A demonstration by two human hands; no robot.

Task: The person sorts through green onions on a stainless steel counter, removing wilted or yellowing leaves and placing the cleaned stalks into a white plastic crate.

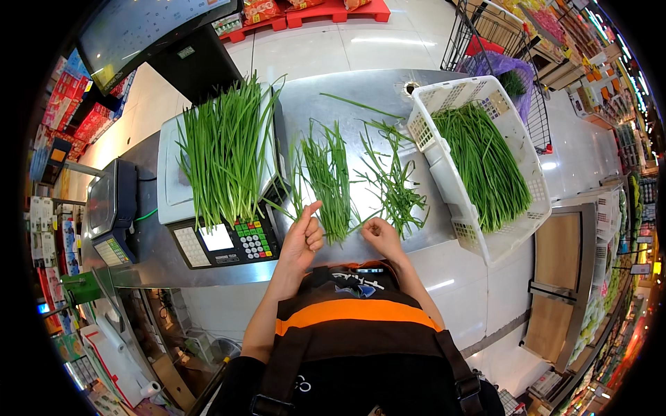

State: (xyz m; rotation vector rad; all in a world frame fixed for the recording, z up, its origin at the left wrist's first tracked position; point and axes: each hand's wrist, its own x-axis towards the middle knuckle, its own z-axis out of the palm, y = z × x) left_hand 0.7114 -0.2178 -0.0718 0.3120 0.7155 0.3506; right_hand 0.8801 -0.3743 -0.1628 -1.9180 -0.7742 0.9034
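Observation:
My left hand (304,234) is closed, thumb up, around a few garlic chive blades (296,190) that rise from it, partly blurred; its fingers hide their lower ends. The fingertips of my right hand (382,236) pinch a thin green blade (358,226). Between and beyond my hands lies a narrow bunch of garlic chives (333,182) on the steel table (307,99). A loose, tangled heap of chive leaves (396,195) lies just past my right hand. To the left, a large bunch of chives (226,156) rests on a weighing scale (171,192).
At the right, a white plastic crate (442,161) holds more chives (484,166). Behind it stands a shopping cart (541,114) with a purple bag (523,83). A second scale (112,208) sits at the far left; a monitor (151,36) looms above the table's back left.

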